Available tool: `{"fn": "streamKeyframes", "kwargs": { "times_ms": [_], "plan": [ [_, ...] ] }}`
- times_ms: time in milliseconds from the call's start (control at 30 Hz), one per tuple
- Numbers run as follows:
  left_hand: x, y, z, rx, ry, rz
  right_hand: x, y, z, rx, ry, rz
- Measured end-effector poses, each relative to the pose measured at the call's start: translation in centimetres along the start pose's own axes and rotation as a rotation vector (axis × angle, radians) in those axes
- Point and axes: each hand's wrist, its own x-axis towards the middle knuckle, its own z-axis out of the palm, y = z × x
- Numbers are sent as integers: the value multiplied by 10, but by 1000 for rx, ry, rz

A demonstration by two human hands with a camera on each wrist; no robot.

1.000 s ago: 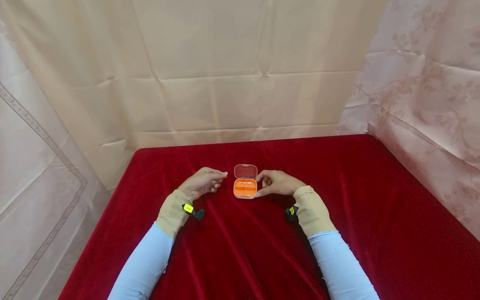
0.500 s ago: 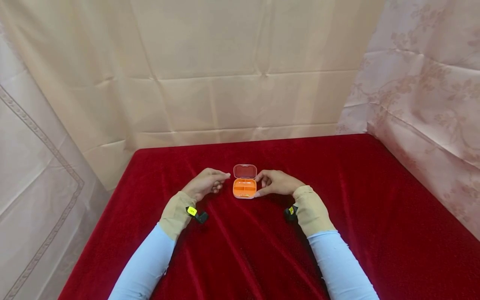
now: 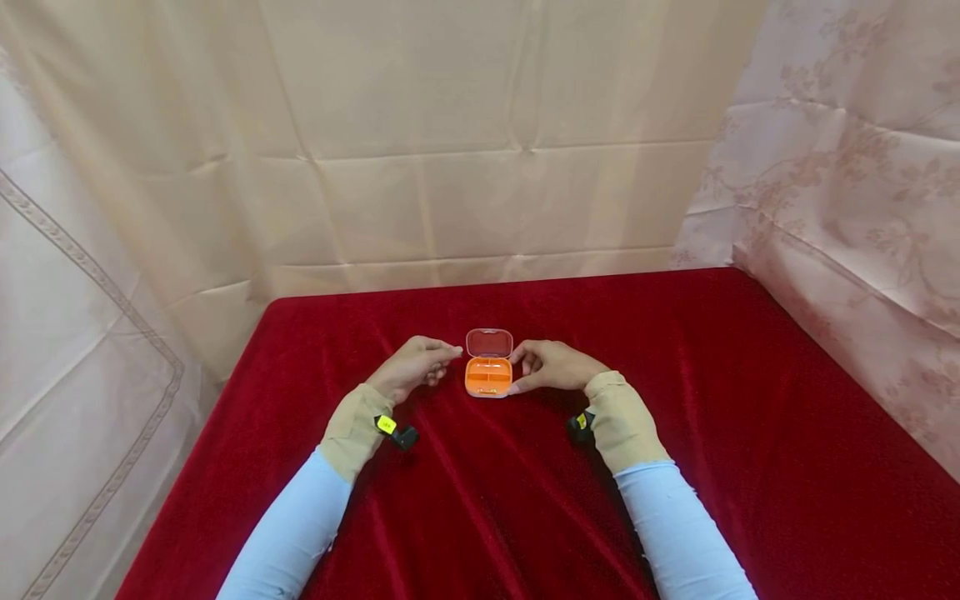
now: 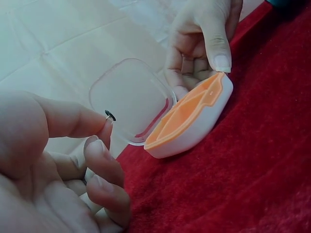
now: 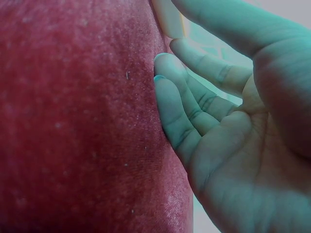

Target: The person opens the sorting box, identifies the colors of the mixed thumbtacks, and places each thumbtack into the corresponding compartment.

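On the red cloth stands a small orange and white pill box, its clear lid tipped up and back. Orange dividers split the inside into compartments, and no contents show in them. My right hand holds the box at its right side, thumb at the near corner and fingers at the far one. Just left of the box, my left hand pinches a tiny dark stud with a pale stem between thumb and index finger. The other left fingers are curled, and the stud is level with the lid's lower edge.
A red velvet cloth covers the table, with soft folds running toward the front. Behind the table hangs a beige curtain; a patterned curtain hangs at the right. Each wrist carries a small black camera.
My left hand has moved slightly right, toward the pill box, with the stud between its fingertips. The right hand keeps its hold on the box.
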Motion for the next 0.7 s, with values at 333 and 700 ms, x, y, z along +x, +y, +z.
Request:
{"fn": "streamKeyframes", "kwargs": {
  "times_ms": [333,700],
  "plan": [
    [1,-3,2,45,19,28,1,0,0,3,-1,3],
    [1,-4,4,91,25,58,-1,-1,0,-1,1,20]
  ]
}}
